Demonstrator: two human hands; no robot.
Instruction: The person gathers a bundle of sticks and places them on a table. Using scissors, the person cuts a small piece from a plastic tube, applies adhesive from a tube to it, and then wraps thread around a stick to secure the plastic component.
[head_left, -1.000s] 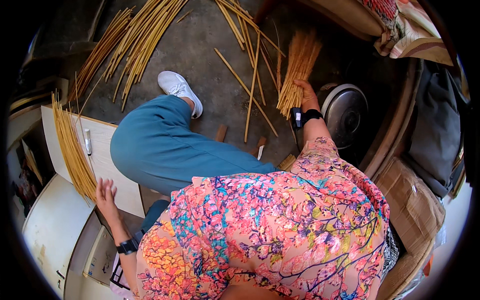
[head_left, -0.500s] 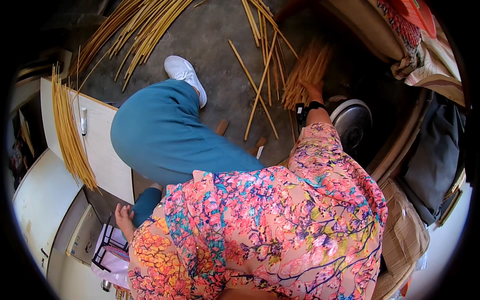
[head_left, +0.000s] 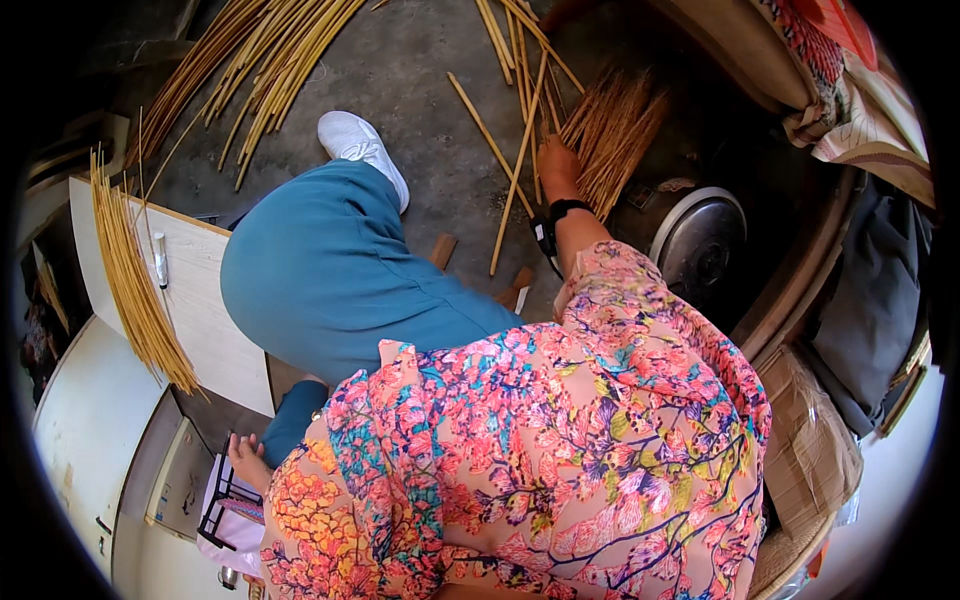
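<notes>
**Concrete floor, sticks scattered, one hand on the bundle**

Grey concrete floor [head_left: 420, 90] strewn with long yellow sticks. Right hand [head_left: 558, 165] reaches forward, black wristband behind it, resting against a fanned bundle of thin brown sticks [head_left: 615, 130]; fingers lie among the sticks, how far curled cannot be told. Round metal lid [head_left: 700, 245] just right of the forearm. Left hand [head_left: 245, 458] low at the hip, fingers loosely spread, holding nothing visible. More sticks lie on a white board [head_left: 205, 300] at left.
</notes>
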